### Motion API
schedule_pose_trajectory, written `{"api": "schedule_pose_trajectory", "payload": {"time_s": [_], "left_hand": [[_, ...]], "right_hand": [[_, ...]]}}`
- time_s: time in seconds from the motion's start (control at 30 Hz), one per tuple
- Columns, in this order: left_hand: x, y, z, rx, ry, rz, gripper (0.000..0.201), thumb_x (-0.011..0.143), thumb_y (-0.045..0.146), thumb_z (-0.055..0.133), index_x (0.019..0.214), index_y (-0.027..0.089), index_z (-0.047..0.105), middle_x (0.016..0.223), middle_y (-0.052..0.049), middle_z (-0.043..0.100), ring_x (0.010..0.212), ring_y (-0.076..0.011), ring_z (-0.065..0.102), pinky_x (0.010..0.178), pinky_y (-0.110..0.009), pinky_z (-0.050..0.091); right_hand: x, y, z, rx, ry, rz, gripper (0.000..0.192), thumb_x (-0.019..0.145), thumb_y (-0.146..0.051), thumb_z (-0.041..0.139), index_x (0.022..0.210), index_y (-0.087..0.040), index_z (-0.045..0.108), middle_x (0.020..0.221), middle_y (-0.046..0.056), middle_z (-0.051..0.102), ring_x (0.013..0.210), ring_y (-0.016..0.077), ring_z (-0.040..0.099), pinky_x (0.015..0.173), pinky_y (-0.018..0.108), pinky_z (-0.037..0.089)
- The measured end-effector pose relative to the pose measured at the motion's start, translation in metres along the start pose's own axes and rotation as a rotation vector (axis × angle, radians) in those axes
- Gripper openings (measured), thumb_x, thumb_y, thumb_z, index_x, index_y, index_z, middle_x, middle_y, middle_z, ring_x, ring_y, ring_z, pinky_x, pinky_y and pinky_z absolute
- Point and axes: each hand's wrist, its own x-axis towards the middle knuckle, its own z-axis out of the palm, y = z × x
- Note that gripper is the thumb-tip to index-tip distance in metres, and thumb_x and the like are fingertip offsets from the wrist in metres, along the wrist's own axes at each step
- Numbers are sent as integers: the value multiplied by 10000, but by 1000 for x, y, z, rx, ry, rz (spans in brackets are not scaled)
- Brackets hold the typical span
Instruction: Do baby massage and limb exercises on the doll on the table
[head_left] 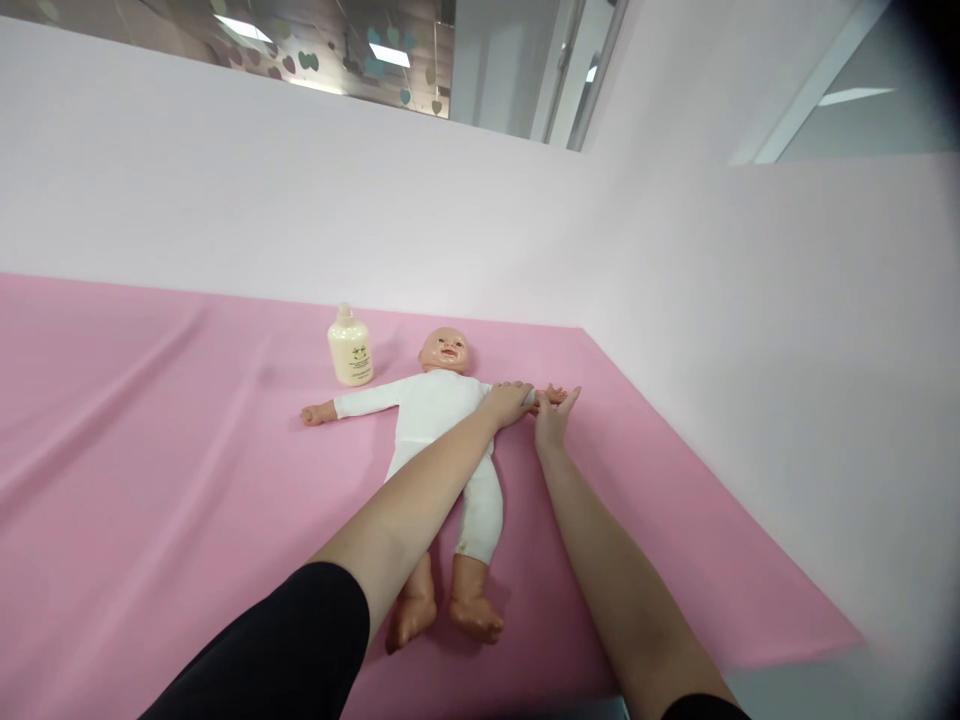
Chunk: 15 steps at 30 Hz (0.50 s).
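Note:
A baby doll [433, 405] in a white bodysuit lies on its back, head at the far side and both arms spread out. My left hand [510, 402] reaches across its body and is closed around the sleeved arm on the right, near the forearm. Just beyond it, my right hand [552, 422] is at the doll's wrist, fingers bent against it and thumb pointing away to the right. The doll's small hand [555, 394] shows between my fingers and thumb. Part of that arm is hidden by my hands, and my left forearm covers part of the torso and one leg.
A cream pump-less bottle [351, 350] with dark print stands left of the doll's head. Everything rests on a pink sheet [187, 480] with some creases. White walls [300, 200] border it at the back and right, with windows above.

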Motion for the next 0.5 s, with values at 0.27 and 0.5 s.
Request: {"api": "schedule_pose_trajectory", "payload": {"time_s": [0.27, 0.5], "left_hand": [[0, -1, 4, -1, -3, -1, 402, 917, 455, 434, 1223, 197, 473, 1217, -89, 587, 1089, -251, 567, 915, -371, 413], [0, -3, 8, 24, -15, 5, 474, 887, 522, 457, 1222, 187, 471, 1211, -98, 589, 1083, -265, 570, 920, -383, 408]], "right_hand": [[8, 14, -3, -6, 81, 6, 957, 722, -327, 604, 1475, -264, 17, 1523, 146, 214, 1327, 216, 400, 959, 406, 482], [11, 17, -4, 15, 152, 17, 925, 692, -261, 603, 1452, -173, 83, 1453, 179, 331, 1290, 184, 444, 1034, 398, 413]]}}
